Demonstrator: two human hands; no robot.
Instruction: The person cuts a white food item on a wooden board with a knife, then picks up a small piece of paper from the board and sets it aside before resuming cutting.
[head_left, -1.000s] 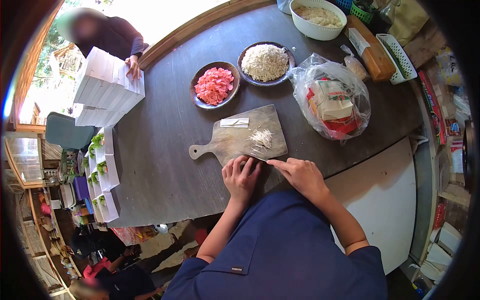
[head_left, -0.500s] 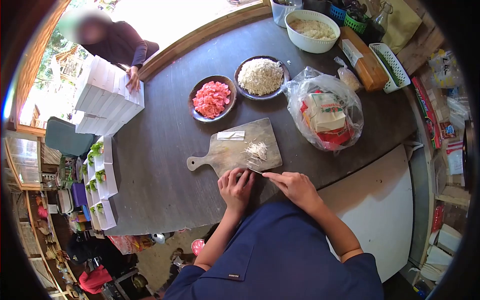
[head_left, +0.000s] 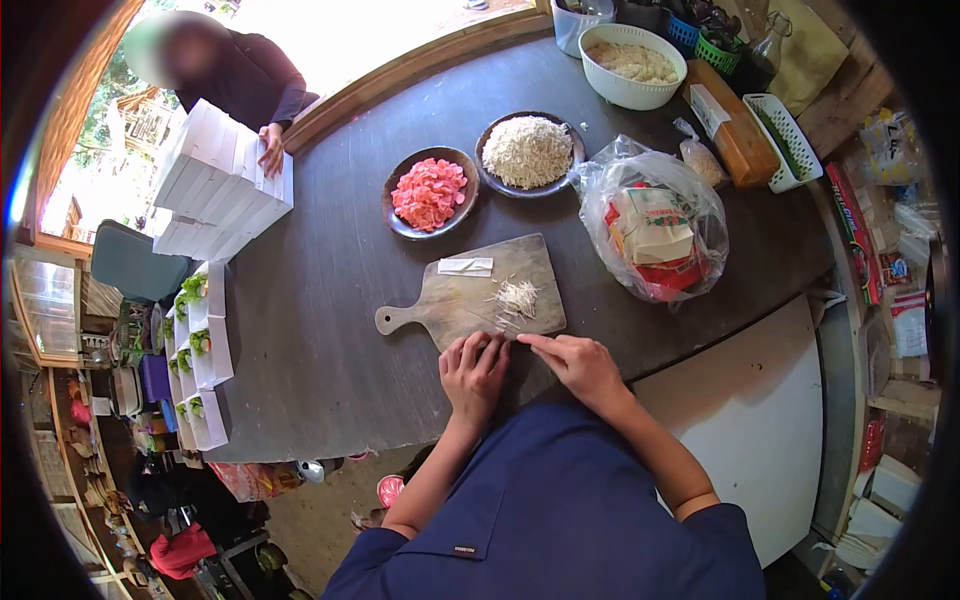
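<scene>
A wooden cutting board (head_left: 450,305) with a handle lies in front of me. Thin pale strips (head_left: 517,298) are heaped on its right part, and a white folded piece (head_left: 465,267) rests near its far edge. My left hand (head_left: 474,372) has its fingers curled together at the board's near edge; what they press on is hidden. My right hand (head_left: 580,365) is closed with its index finger stretched toward the left fingertips, round a knife that barely shows. Beyond the board are a bowl of pink slices (head_left: 429,195) and a bowl of pale shreds (head_left: 527,152).
A clear plastic bag (head_left: 655,225) of packets sits right of the board. White boxes (head_left: 225,180) are stacked at the far left, with a person's hand (head_left: 271,150) on them. Open boxes with greens (head_left: 210,355) line the left edge. A white basin (head_left: 633,75) stands at the back.
The view has shifted slightly. My right hand has moved a little left, closer to my left hand, and the knife blade shows less than before.
</scene>
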